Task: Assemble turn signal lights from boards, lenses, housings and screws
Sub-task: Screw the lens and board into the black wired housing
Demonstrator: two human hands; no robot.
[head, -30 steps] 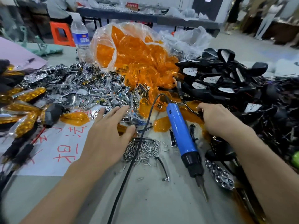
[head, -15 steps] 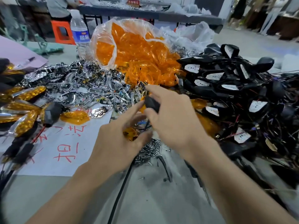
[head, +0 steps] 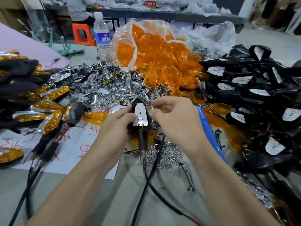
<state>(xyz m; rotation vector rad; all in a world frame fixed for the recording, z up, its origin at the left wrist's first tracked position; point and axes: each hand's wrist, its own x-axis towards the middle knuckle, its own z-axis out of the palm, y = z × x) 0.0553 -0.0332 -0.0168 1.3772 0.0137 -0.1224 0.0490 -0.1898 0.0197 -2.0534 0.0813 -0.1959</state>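
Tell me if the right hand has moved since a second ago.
Yes. The right hand went left, from right of the screwdriver to its left, at the housing.

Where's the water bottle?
In the head view, the water bottle stands far back, left of centre, just left of the bag of orange lenses.

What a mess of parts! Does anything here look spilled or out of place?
Mostly sorted heaps, but orange lenses spill from the open plastic bag onto the table, and a few screws lie strayed from their pile, near the black cord. The housing in the left hand looks intact.
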